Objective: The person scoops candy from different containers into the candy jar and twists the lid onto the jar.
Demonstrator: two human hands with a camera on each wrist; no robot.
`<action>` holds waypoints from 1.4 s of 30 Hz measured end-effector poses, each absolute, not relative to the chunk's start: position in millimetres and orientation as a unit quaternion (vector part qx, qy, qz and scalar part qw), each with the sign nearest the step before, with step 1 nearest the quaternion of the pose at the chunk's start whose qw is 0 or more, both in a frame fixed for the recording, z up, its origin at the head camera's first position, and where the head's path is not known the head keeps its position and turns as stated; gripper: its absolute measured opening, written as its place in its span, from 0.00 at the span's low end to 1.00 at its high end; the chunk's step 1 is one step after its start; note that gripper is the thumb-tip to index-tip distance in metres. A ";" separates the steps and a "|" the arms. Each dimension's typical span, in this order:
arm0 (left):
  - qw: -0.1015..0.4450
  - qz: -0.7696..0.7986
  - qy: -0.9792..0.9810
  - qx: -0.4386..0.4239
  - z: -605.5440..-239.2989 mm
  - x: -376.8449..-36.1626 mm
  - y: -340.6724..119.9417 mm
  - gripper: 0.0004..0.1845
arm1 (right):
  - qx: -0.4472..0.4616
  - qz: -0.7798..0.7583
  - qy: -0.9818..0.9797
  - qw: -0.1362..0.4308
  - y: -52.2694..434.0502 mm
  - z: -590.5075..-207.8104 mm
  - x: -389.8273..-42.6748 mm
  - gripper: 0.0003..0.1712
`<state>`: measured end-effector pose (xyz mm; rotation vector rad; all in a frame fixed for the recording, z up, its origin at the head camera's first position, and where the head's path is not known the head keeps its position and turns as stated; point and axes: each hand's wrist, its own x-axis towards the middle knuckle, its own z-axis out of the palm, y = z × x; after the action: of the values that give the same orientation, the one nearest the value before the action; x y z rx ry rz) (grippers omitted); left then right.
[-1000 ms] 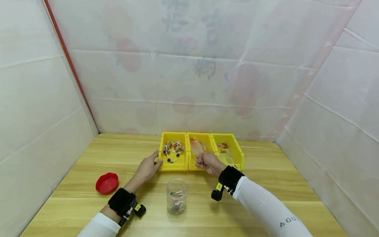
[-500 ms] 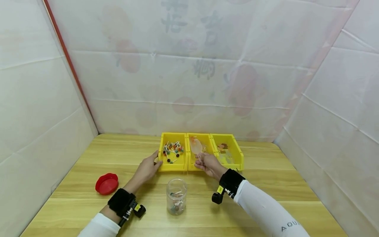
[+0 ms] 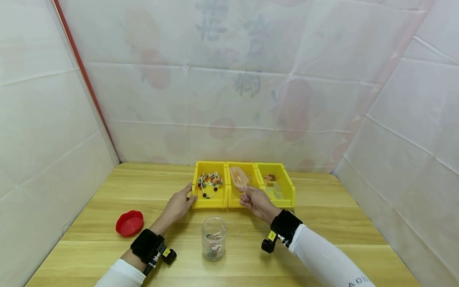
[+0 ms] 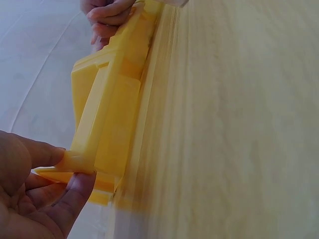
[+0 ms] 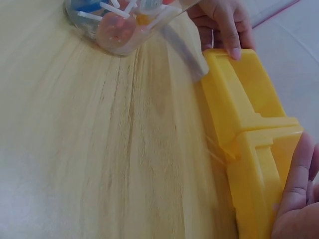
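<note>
Centre frame, right hand (image 3: 257, 202) pinches a wrapped lollipop (image 3: 239, 178) over the middle bin (image 3: 233, 202); jar (image 3: 214, 238) sits below-left; left hand (image 3: 178, 206) grips the left bin (image 3: 209, 201).

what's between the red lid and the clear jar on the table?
Only the left forearm with its black wrist strap crosses between red lid and jar; head view.

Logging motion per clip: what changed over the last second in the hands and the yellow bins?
The right hand drew back slightly toward the person along the front of the middle yellow plastic bin, where a pale clear wrapper now shows more fully. It is unclear whether it holds anything. The left hand kept gripping the left yellow bin's corner. The clear jar and red round lid stayed put.
</note>
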<state>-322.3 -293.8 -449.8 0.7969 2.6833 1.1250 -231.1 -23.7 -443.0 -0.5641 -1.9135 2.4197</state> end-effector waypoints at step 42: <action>-0.010 0.363 0.873 0.325 -427.5 -306.7 -322.1 0.33 | -0.119 0.724 -0.678 0.035 -5.8 -435.4 -191.5 0.27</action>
<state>-306.7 -322.1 -427.5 1.0285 2.7600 1.1466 -191.5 -5.8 -435.4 -0.3666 -2.0846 2.2249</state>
